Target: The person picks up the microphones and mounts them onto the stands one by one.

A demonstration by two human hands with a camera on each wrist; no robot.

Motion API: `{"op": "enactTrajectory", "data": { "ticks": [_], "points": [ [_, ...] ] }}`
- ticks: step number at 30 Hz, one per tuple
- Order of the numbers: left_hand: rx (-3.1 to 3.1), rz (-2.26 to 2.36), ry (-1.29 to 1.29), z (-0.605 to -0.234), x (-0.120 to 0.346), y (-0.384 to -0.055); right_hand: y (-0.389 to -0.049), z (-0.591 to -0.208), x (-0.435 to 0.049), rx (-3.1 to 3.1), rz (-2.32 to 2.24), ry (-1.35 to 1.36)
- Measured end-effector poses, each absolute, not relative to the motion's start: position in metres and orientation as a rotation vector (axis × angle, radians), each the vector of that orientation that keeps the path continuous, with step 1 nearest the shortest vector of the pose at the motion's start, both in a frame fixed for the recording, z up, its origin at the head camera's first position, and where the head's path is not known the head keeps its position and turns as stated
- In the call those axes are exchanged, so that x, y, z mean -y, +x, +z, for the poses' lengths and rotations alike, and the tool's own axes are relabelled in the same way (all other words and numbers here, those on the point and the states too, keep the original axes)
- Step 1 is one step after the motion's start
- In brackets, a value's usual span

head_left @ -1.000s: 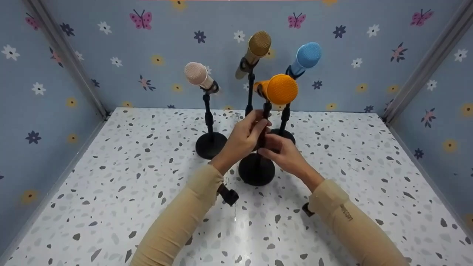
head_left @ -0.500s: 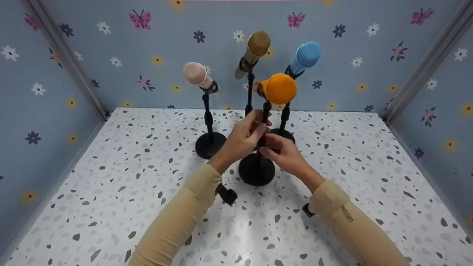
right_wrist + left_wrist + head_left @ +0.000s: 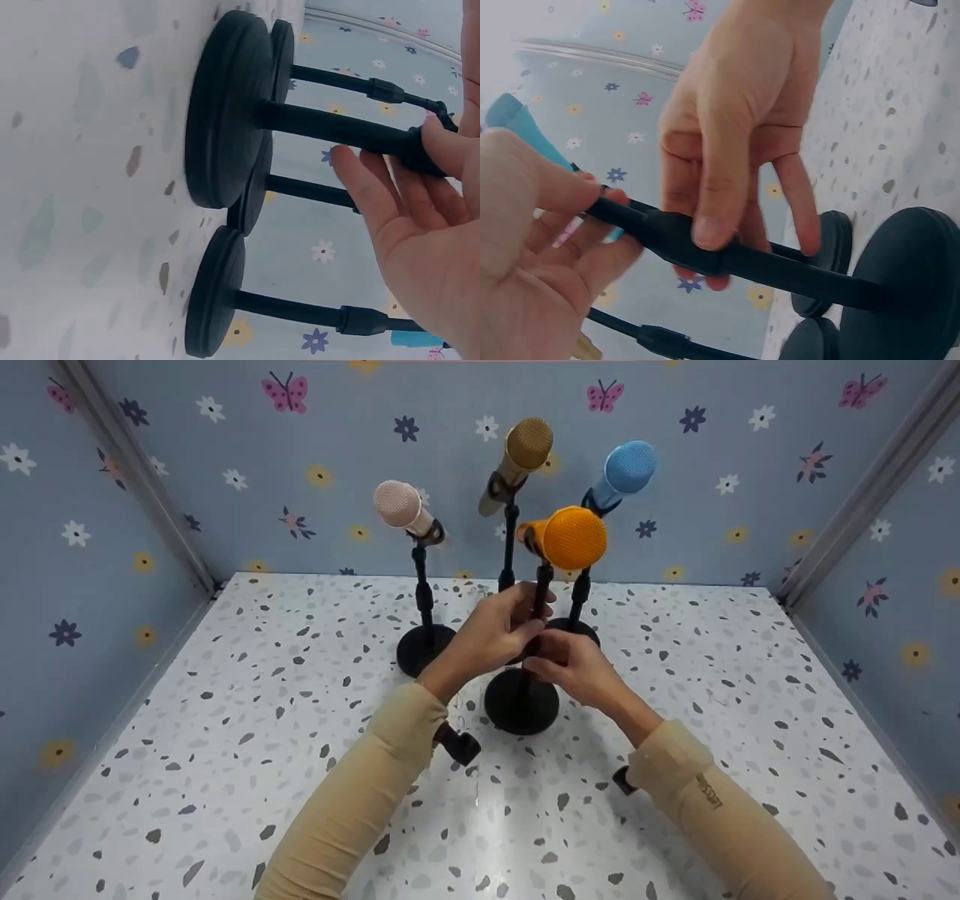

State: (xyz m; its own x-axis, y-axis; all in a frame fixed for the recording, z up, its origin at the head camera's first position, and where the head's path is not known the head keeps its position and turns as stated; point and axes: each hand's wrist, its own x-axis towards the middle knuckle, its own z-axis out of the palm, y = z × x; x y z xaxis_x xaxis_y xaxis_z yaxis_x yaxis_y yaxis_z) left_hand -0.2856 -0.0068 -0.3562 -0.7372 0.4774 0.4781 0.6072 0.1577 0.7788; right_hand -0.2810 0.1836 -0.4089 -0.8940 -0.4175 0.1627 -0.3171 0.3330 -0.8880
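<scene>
An orange microphone (image 3: pixel 574 538) sits in the clip of a black microphone stand (image 3: pixel 523 703), which stands upright on its round base. My left hand (image 3: pixel 487 631) pinches the thin upper rod of that stand, just under the microphone. Lower down, my right hand (image 3: pixel 581 669) grips the thicker collar at mid-pole, as the left wrist view shows with its thumb pressed on the collar (image 3: pixel 679 241). The right wrist view shows the fingers of the right hand (image 3: pixel 420 195) curled beneath the pole. Both hands partly hide the pole in the head view.
Behind are three more microphones on black stands: a pale pink one (image 3: pixel 399 505) at left, a gold one (image 3: pixel 529 444) at centre back, and a blue one (image 3: pixel 630 467) at right. Patterned blue walls (image 3: pixel 300 457) enclose the speckled white tabletop (image 3: pixel 247 720).
My left thumb has slid slightly down along the rod while the left hand stays on it. The right hand keeps its place, and the stand's base has not moved.
</scene>
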Motion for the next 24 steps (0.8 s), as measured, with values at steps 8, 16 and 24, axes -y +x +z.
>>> {"op": "enactTrajectory", "data": {
  "ticks": [8, 16, 24],
  "points": [
    [2.371, -1.569, -1.119, -0.348, 0.008, -0.284, -0.280, -0.407, -0.183, -2.531, -1.645, -0.621],
    [2.322, -1.555, -1.154, -0.353, 0.007, -0.286, -0.277, -0.417, -0.180, -2.334, -1.889, -0.599],
    [2.295, -1.495, -1.138, -0.358, 0.006, -0.287, -0.279, -0.420, -0.176, -2.372, -1.905, -0.595]
  ]
}}
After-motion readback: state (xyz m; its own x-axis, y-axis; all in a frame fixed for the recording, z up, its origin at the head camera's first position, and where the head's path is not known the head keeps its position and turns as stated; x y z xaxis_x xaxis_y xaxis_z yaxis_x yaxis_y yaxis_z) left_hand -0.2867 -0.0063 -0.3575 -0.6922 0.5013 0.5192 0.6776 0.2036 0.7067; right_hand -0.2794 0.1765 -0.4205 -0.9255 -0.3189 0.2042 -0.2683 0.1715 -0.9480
